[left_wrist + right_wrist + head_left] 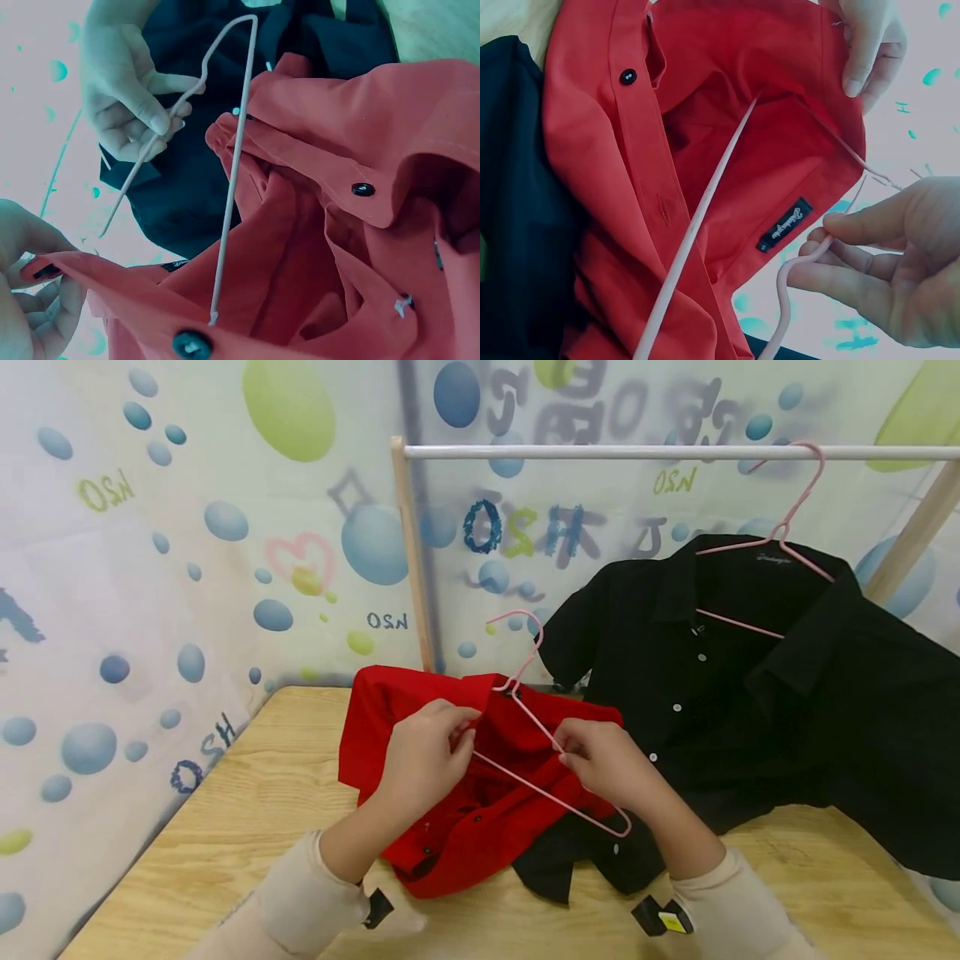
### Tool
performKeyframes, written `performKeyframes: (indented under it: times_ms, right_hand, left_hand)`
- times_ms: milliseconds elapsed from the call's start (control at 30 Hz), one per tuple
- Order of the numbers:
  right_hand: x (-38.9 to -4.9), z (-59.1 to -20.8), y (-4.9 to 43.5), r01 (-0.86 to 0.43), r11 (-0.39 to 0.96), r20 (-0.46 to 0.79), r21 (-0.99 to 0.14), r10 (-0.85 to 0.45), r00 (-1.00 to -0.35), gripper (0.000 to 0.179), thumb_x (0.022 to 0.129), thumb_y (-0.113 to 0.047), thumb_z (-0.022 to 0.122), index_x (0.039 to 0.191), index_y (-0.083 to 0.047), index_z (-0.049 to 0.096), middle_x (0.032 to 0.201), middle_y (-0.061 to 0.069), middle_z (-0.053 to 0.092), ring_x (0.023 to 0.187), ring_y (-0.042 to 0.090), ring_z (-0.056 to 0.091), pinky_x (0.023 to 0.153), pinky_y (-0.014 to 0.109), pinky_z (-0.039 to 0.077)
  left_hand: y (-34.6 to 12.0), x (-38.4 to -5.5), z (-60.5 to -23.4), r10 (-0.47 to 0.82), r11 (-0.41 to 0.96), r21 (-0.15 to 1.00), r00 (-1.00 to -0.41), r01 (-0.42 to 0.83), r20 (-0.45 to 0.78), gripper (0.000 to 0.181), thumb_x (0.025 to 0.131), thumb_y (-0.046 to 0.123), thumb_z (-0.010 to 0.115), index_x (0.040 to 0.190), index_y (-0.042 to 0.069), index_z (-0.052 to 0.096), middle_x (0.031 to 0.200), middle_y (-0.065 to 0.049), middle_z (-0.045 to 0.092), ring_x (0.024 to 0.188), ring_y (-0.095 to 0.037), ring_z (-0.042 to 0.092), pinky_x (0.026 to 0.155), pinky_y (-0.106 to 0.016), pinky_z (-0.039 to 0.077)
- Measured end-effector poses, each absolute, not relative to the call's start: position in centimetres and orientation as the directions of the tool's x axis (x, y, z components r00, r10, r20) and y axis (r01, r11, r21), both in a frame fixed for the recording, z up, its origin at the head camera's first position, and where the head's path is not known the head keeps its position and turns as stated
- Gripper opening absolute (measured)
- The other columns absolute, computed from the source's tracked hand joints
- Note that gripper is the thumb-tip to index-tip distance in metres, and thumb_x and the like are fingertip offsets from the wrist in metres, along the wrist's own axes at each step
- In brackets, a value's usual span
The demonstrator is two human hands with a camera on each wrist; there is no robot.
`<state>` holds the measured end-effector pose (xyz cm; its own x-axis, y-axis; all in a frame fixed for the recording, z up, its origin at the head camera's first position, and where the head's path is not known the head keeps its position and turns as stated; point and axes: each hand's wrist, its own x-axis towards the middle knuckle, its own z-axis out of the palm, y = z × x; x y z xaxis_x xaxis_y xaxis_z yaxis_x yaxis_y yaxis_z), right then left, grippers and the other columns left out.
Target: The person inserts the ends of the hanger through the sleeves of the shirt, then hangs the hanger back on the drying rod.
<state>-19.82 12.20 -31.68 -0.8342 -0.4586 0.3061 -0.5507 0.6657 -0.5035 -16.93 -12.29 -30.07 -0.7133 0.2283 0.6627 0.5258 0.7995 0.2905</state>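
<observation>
A red button shirt point(480, 852) lies bunched on the wooden table, its neck opening facing up. My left hand point(427, 756) pinches the shirt's edge near the collar, thumb against fingers. My right hand point(603, 764) pinches one sloping arm of a pink hanger point(551, 796), whose hook points up. The hanger's left end runs into the red shirt's neck opening and is hidden by cloth; its right end sticks out over the front. In the right wrist view the shirt's black label point(786, 223) shows inside the collar, close to the right hand's fingertips.
A black short-sleeved shirt point(720, 718) hangs on another pink hanger point(806, 493) from the white rail point(600, 452) at the right. Its lower part spreads over the table point(262, 793) and reaches beside the red shirt. A wooden post point(412, 560) stands behind.
</observation>
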Motion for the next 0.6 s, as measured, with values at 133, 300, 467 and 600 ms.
performKeyframes:
  times_ms: [133, 300, 467, 600]
  right_hand:
    - [-20.1, -31.8, 12.0, -0.559, 0.659, 0.321, -0.503, -0.458, -0.829, 0.017, 0.085, 0.005, 0.068, 0.088, -0.011, 0.063, 0.079, -0.001, 0.063, 0.070, 0.013, 0.056, 0.061, 0.029, 0.049]
    - [-20.5, -31.7, 11.7, -0.588, 0.659, 0.369, -0.469, -0.459, -0.808, 0.018, 0.084, 0.005, 0.069, 0.086, -0.012, 0.063, 0.078, -0.002, 0.063, 0.072, 0.013, 0.059, 0.064, 0.030, 0.051]
    - [-20.4, -31.5, 11.5, -0.595, 0.665, 0.376, -0.451, -0.463, -0.803, 0.017, 0.084, 0.004, 0.069, 0.087, -0.011, 0.063, 0.078, -0.002, 0.063, 0.071, 0.013, 0.058, 0.066, 0.031, 0.051]
    - [-20.1, -31.3, 11.4, -0.586, 0.675, 0.358, -0.448, -0.466, -0.809, 0.017, 0.084, 0.004, 0.069, 0.089, -0.011, 0.063, 0.079, -0.002, 0.063, 0.071, 0.013, 0.057, 0.066, 0.031, 0.051]
  left_hand:
    - [-12.3, -16.6, -30.1, 0.232, 0.802, 0.280, -0.707, 0.527, 0.668, 0.017, 0.079, 0.005, 0.077, 0.097, 0.007, 0.075, 0.081, -0.001, 0.065, 0.070, -0.013, 0.060, 0.063, -0.027, 0.053]
    - [-12.8, -16.4, -30.2, 0.264, 0.818, 0.249, -0.724, 0.518, 0.638, 0.016, 0.078, 0.006, 0.077, 0.094, 0.008, 0.074, 0.078, 0.001, 0.063, 0.066, -0.011, 0.057, 0.058, -0.025, 0.051]
    - [-13.5, -16.8, -29.8, 0.270, 0.845, 0.236, -0.764, 0.479, 0.586, 0.018, 0.078, 0.012, 0.079, 0.095, 0.009, 0.071, 0.080, 0.001, 0.062, 0.068, -0.012, 0.058, 0.056, -0.026, 0.049]
    - [-14.2, -17.8, -28.5, 0.253, 0.848, 0.232, -0.748, 0.477, 0.614, 0.027, 0.080, 0.021, 0.081, 0.102, 0.008, 0.071, 0.092, -0.004, 0.064, 0.081, -0.019, 0.061, 0.064, -0.032, 0.052]
